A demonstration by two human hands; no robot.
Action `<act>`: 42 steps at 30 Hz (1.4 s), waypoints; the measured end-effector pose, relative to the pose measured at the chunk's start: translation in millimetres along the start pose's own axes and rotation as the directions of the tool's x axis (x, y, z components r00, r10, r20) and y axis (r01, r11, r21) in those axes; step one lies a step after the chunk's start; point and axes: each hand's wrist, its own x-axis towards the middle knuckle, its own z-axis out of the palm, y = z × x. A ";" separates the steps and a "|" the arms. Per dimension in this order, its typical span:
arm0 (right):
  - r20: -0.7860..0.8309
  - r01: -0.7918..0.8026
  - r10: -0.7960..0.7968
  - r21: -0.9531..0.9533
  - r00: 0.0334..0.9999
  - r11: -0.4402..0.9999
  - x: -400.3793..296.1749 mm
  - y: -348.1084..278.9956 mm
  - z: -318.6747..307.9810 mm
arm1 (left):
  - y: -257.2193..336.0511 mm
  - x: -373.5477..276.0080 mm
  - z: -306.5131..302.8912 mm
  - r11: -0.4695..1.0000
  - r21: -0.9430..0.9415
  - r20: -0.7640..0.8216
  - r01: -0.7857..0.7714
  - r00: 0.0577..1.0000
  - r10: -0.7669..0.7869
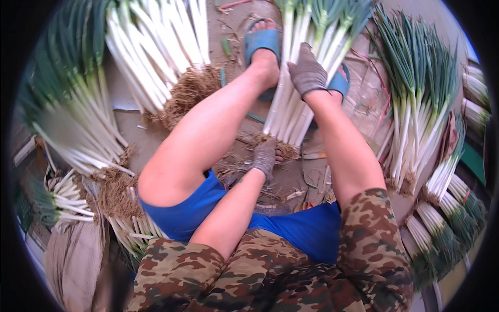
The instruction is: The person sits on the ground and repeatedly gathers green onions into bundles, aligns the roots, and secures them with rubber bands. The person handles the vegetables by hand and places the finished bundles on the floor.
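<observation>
Between my feet lies a bundle of long green onions (290, 113), white shanks toward me and green leaves pointing away. My left hand (266, 159), in a grey work glove, grips the bundle's brown root end from the near side. Farther up, my gloved right hand (309, 74) is laid across the white shanks and holds them, with the thumb out to the left. The palm sides of both hands are hidden. Part of the shanks covers my right foot in a blue slide sandal (339, 84).
Larger piles of green onions (156, 50) with matted roots lie at the left. More onions (417, 97) lie at the right, beside several tied bundles (432, 218). My left sandal (262, 41) is by the bundle. Root scraps (273, 195) and red twine (376, 74) litter the floor.
</observation>
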 end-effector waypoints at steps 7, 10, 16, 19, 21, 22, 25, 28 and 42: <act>-0.031 0.285 -0.284 0.137 0.958 0.949 -50.8 24.7 -88.1 | -26.6 -7.6 -4.7 0.860 0.475 -0.401 -0.187 0.824 0.400; 0.016 0.191 -0.198 0.182 0.980 0.964 -100.8 44.5 -163.5 | -8.0 -109.6 27.5 0.646 0.715 -0.280 -0.266 0.738 0.614; -0.053 0.322 -0.341 0.485 0.939 0.813 -212.4 8.1 -223.5 | 161.9 -274.5 -71.2 0.000 0.507 0.411 -0.862 0.242 0.879; 0.003 0.224 -0.312 0.688 0.950 0.690 -248.8 4.0 -231.7 | 266.8 -248.6 -119.1 0.434 0.067 0.006 -0.898 0.435 0.900; -0.024 0.216 -0.278 0.695 0.960 0.686 -250.1 10.6 -206.8 | 312.7 -190.8 -132.1 0.619 0.335 -0.199 -0.710 0.589 0.783; -0.028 0.275 -0.321 0.588 0.947 0.761 -243.5 17.5 -192.3 | 326.6 -165.1 -145.4 0.623 0.519 -0.220 -0.585 0.613 0.759; 0.017 0.310 -0.389 0.573 0.921 0.759 -238.8 3.4 -196.4 | 348.0 -84.4 -152.9 0.573 0.796 -0.328 -0.194 0.658 0.678; 0.113 0.211 -0.330 0.569 0.937 0.795 -233.6 9.4 -201.1 | 354.2 -65.3 -130.8 0.350 0.935 -0.306 0.066 0.651 0.695; 0.025 0.270 -0.371 0.641 0.928 0.718 -225.9 31.7 -168.1 | 295.5 -206.6 -143.3 0.828 -0.314 0.105 -0.465 0.850 0.517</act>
